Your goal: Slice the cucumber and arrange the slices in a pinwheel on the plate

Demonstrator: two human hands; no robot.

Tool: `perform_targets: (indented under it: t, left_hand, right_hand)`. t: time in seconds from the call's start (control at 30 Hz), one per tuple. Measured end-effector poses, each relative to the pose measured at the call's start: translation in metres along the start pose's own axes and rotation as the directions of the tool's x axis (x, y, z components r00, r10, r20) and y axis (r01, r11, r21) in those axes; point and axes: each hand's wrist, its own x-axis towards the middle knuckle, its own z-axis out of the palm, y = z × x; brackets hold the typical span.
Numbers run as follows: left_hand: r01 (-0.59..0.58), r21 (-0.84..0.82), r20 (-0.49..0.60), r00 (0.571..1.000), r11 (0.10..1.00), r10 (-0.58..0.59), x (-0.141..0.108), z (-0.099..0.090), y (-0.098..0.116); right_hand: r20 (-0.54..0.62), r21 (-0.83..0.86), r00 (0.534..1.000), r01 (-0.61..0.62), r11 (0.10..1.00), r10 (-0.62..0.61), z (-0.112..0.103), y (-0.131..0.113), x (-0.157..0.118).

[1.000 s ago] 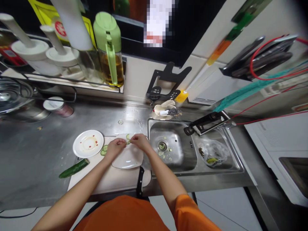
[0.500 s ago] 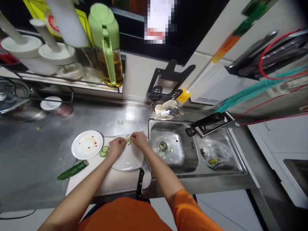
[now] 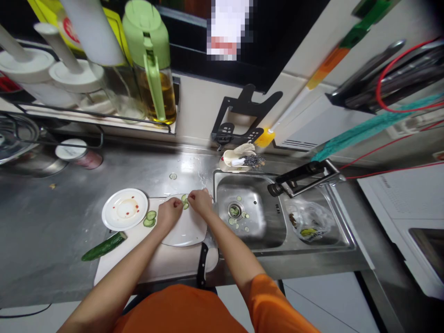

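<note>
Both my hands are over a white plate (image 3: 183, 233) that rests on the cutting board (image 3: 161, 266). Between them, near the plate's far edge, lie several thin cucumber slices (image 3: 185, 202). My left hand (image 3: 169, 213) is closed in a pinch at the left side of these slices. From the right, my right hand (image 3: 200, 202) pinches at their edge, its fingertips close to the left ones. More cucumber slices (image 3: 150, 219) sit on the board just left of my left hand. The exact hold of the fingertips is small and partly hidden.
A cut cucumber (image 3: 104, 246) and a stained white plate (image 3: 125, 209) lie at the left. The knife (image 3: 202, 264) points its black handle toward me at the board's right. Beyond is the sink (image 3: 256, 231) with slices around its drain, under a black faucet (image 3: 300, 178).
My hands stay nearly in place, with small finger movements at the slices on the plate. The view has shifted very slightly.
</note>
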Motion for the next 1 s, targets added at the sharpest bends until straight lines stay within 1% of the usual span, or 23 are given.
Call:
perform_targets:
  t: [0.13, 0.37, 0.53, 0.67, 0.83, 0.93, 1.0]
  left_hand:
    - [-0.011, 0.02, -0.035, 0.999, 1.0, 0.012, 0.001, 0.003, -0.001]
    - [-0.051, 0.05, -0.06, 0.997, 0.997, 0.054, 0.0, 0.005, 0.0]
    - [-0.147, 0.083, -0.119, 0.98, 0.986, 0.156, 0.002, 0.01, -0.006]
    - [-0.195, 0.115, -0.089, 0.975, 0.974, 0.206, 0.004, 0.013, -0.011]
    - [-0.186, 0.133, -0.042, 0.98, 0.974, 0.193, 0.005, 0.012, -0.009]
    - [-0.186, 0.119, -0.03, 0.981, 0.975, 0.19, 0.003, 0.006, -0.007]
    - [-0.181, 0.105, -0.024, 0.982, 0.978, 0.185, 0.001, -0.003, -0.008]
  right_hand:
    - [-0.016, -0.039, 1.0, 0.021, 0.999, -0.021, 0.002, -0.002, -0.002]
    - [-0.074, -0.101, 0.995, 0.065, 0.993, -0.073, 0.009, 0.0, -0.006]
    - [-0.138, -0.127, 0.986, 0.075, 0.989, -0.093, 0.014, 0.002, -0.008]
    - [-0.141, -0.161, 0.985, 0.078, 0.984, -0.101, 0.016, 0.002, -0.009]
    - [-0.129, -0.178, 0.985, 0.093, 0.98, -0.117, 0.015, 0.002, -0.011]
    - [-0.135, -0.155, 0.985, 0.087, 0.984, -0.108, 0.011, 0.003, -0.014]
    - [-0.137, -0.14, 0.986, 0.071, 0.988, -0.091, 0.008, 0.005, -0.018]
